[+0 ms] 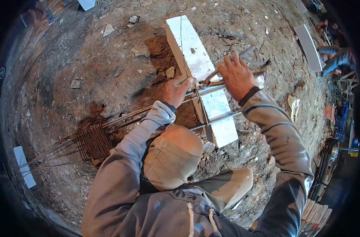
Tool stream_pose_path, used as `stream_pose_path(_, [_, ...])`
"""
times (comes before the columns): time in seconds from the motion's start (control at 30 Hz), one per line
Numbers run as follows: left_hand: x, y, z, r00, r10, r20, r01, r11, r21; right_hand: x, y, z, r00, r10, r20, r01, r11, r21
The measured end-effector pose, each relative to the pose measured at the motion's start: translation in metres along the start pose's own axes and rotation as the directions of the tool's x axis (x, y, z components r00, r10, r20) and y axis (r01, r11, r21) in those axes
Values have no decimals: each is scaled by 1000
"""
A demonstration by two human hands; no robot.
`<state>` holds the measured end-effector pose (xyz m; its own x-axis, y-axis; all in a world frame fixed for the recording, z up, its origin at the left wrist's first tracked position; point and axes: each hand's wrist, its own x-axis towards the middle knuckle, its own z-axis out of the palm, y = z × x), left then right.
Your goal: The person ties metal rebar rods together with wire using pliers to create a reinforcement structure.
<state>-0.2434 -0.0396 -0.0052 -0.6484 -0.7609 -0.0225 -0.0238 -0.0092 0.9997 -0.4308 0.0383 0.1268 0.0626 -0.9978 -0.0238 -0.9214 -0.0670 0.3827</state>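
Note:
My right hand [238,77] is closed around the handles of metal pincers [207,80], whose jaws point left at a crossing of steel bars. My left hand [178,91] is closed in a pinch right beside those jaws; what lies between its fingertips is too small to make out. Under both hands, long rebar rods [217,87] run across a white block [221,106] lying on the ground. A thin square steel stirrup [202,108] stands around the rods, against the block's left side. Farther left, several rusty stirrups [95,140] are bunched together on the rods.
The ground [77,55] is rough soil with loose stones. A smaller white block [25,166] supports the rods' far left end. Another white block [308,47] stands at upper right, near a person in blue trousers [337,60]. Stacked boards [315,216] lie at lower right.

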Motion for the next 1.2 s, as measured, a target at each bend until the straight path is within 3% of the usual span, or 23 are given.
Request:
stream_pose_path(0.17, [-2,16,4,998,-65,-15,64,997,-51,29,-10,4,984,-153,-89,143,984,-110])
stream_pose_path(0.23, [-3,15,3,996,-88,-12,87,994,-68,37,-7,-4,980,-184,76,181,982,53])
stream_pose_path(0.3, [-3,11,4,992,-116,-46,114,992,-52,40,-8,-3,978,-197,64,195,980,41])
stream_pose_path(0.37, [-1,10,4,990,-137,-37,136,990,-24,43,-7,2,950,-273,-152,268,962,-58])
stream_pose_path(0.63, [-4,23,3,990,-138,-35,137,990,-29,50,-5,0,944,-316,-97,311,948,-63])
stream_pose_path(0.77, [-3,16,5,995,-86,-42,84,995,-46,52,-6,-12,952,-306,27,307,948,-82])
stream_pose_path(0.83, [-2,17,4,997,44,-69,-38,996,84,54,-1,-28,949,-307,67,314,938,-145])
stream_pose_path(0.9, [-3,19,4,998,28,-55,-24,998,55,53,7,-44,949,-174,264,249,927,-282])
stream_pose_path(1.0, [-4,31,5,983,168,-81,-154,977,149,41,9,-49,951,-111,290,179,959,-219])
stream_pose_path(1.17, [-6,27,2,997,73,31,-76,990,116,6,-19,-69,956,-56,288,151,936,-317])
stream_pose_path(1.2, [-5,30,3,996,82,41,-86,992,88,-13,-25,-69,978,-11,209,82,938,-336])
